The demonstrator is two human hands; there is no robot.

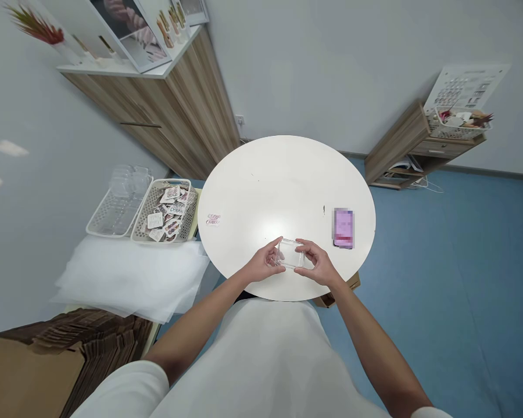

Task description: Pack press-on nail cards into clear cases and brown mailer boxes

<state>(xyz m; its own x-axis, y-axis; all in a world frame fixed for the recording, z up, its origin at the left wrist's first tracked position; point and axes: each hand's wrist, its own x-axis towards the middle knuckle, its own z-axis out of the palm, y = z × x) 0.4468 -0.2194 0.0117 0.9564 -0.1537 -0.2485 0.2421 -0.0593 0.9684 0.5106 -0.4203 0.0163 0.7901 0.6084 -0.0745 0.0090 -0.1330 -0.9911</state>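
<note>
Between my two hands is a clear plastic box [290, 254], held just over the near part of the round white table [283, 174]. My left hand [267, 262] grips its left side, thumb at the near edge and fingers at the far edge. On the right side my right hand [317, 264] pinches it in the same way. Nothing can be made out inside the box. A small printed card [213, 219] with pink and dark shapes lies at the table's left edge. To the right lies a purple, blurred phone-like thing [344, 228].
Left of the table stand a white basket of printed cards [192, 200] and a basket of clear plastic boxes [128, 180]. White sheets [131, 273] and stacked brown cardboard [35, 366] are nearer. A wooden cabinet [200, 98] and a low shelf [398, 142] stand by the wall.
</note>
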